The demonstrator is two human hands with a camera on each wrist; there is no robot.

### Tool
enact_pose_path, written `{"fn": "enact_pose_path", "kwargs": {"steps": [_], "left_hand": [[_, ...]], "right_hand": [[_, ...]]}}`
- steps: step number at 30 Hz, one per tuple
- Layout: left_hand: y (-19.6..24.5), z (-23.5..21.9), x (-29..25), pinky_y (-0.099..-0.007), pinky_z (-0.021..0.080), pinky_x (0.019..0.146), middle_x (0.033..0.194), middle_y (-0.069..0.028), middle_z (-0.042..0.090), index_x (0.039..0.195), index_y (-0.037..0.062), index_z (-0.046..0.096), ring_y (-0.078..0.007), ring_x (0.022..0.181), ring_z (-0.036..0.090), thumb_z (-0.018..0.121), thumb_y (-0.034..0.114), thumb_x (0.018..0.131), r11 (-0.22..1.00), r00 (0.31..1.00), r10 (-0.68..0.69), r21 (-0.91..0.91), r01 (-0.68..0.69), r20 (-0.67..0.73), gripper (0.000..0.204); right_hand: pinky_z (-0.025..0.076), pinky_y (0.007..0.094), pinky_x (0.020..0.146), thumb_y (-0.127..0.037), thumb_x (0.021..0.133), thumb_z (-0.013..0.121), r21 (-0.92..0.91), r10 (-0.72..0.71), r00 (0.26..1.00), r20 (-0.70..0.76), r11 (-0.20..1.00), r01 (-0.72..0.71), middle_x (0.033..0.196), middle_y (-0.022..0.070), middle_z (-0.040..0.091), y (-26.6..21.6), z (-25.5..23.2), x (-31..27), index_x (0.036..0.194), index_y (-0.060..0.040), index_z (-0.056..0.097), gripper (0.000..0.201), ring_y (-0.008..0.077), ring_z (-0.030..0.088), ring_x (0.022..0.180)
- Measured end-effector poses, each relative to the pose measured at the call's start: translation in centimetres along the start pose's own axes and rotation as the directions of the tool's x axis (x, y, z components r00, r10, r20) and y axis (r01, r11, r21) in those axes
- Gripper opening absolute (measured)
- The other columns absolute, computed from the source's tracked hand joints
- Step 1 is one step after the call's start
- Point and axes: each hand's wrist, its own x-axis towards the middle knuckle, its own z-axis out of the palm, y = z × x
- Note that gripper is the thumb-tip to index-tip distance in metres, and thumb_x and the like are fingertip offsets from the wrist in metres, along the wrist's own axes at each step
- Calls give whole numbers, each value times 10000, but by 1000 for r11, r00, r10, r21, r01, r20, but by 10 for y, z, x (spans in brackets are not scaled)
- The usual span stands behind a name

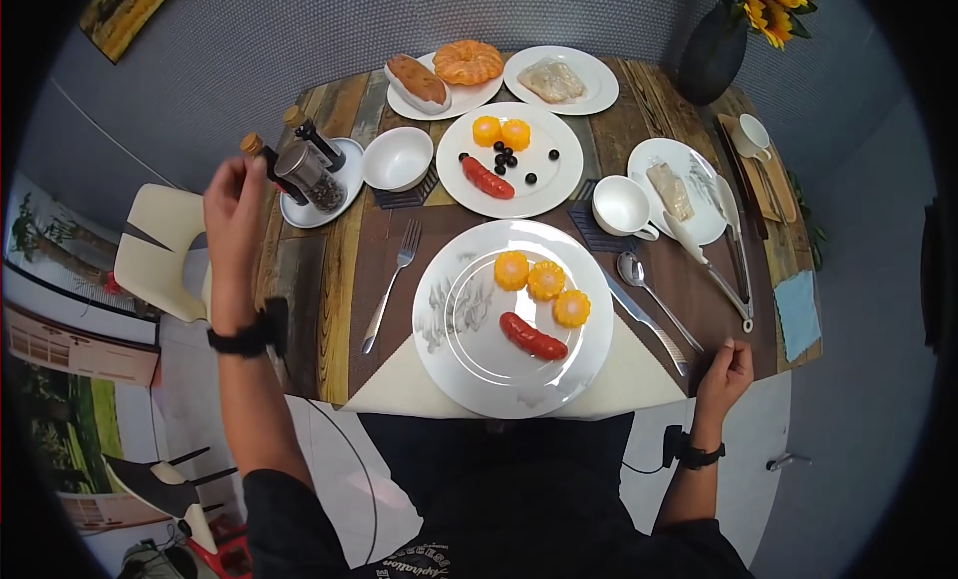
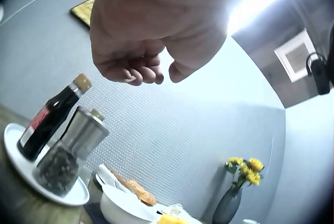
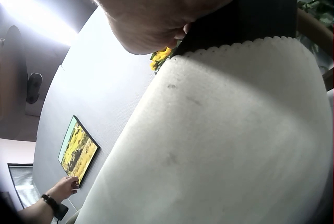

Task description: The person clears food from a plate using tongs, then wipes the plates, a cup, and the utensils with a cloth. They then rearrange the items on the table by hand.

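Note:
My left hand is raised at the table's left edge, beside a dark sauce bottle with a cork-coloured cap. In the left wrist view its fingers curl loosely, a gap shows before the thumb, and it is apart from the bottle. A pepper grinder and a second dark bottle share the white oval dish with it. My right hand hovers at the front right edge with loosely bent fingers and nothing visible in it. Nearest to it are the tongs and a spoon.
A large plate with corn pieces and a sausage sits in front, between a fork and a knife. Behind stand a white bowl, a cup and more food plates. A vase stands at the back right.

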Motion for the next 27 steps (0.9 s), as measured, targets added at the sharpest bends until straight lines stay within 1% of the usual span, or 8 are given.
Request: {"fn": "enact_pose_path", "kwargs": {"steps": [2,6,8,9,11,14,25,27], "left_hand": [[9,7,37,-333,504,747,923,-86,692,1057,6,674,-192,765,612,685,326,957,944,987,159,296,-147,-17,335],[5,22,95,-378,516,830,1036,-124,720,1159,56,690,-257,871,669,704,348,915,759,959,255,589,-277,121,381],[-3,34,107,-431,489,938,1160,-134,719,1236,79,679,-313,1060,679,685,378,911,617,977,62,761,-199,205,442],[-6,37,112,-431,489,938,1160,-134,719,1236,79,679,-313,1060,679,685,378,911,619,976,66,758,-205,209,442],[-13,46,119,-488,444,1012,1234,-134,707,1279,97,664,-329,1189,643,679,389,900,508,933,-283,860,-49,220,478],[-22,49,125,-520,404,1052,1266,-135,699,1291,111,663,-329,1206,640,693,397,883,481,889,-386,876,-33,245,500],[-30,44,122,-436,533,933,1137,-150,741,1217,89,708,-337,1072,706,720,343,858,524,952,-199,846,-97,232,440],[-26,38,123,-455,543,875,1095,-147,744,1190,91,709,-334,1019,712,713,352,866,560,965,-95,814,-153,246,416]], "right_hand": [[347,235,626,-131,1032,579,6,-8,1000,-2,1000,8,740,-27,483,-1,0,0,834,-4,543,238,61,409,714],[321,234,607,-137,1039,568,12,-16,1000,-22,1000,16,716,-45,447,-10,3,-1,817,-15,536,255,49,375,693],[324,232,610,-134,1037,571,29,-12,1000,-22,1000,12,722,-45,454,-9,3,-1,820,-16,539,249,49,378,695],[327,229,614,-130,1035,574,43,-8,1000,-16,999,9,728,-44,461,-9,2,-1,823,-17,542,243,49,382,697],[327,225,599,-129,1034,576,49,-1,1000,-17,999,2,724,-44,465,-11,3,-2,825,-17,541,239,43,388,682],[316,215,571,-116,1030,579,85,-2,1000,-26,996,4,708,-52,467,-10,3,-2,835,-18,545,221,26,396,659],[330,224,563,-108,1017,588,78,-8,1000,-19,997,9,692,-45,492,-7,3,-1,827,-2,561,220,27,410,647],[332,226,562,-110,1017,589,78,-6,1000,-14,997,7,691,-43,495,-7,3,-2,826,-1,563,221,28,410,646]]}}
